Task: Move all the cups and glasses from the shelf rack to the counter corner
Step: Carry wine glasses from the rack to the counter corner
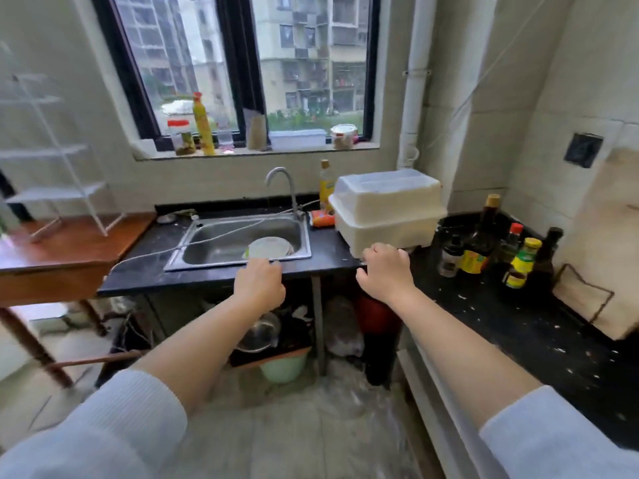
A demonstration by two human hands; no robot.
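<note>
Hands: you are reaching both forward, palms down, fingers curled under; whether they grip anything cannot be told. Left hand is hovering at the counter edge before the sink; right hand is sitting just before the white lidded box. Shelf rack: standing far left on the wooden table, blurred, no cups discernible. Sink: holding pale dishes. Counter corner: sauce bottles are clustering there.
</note>
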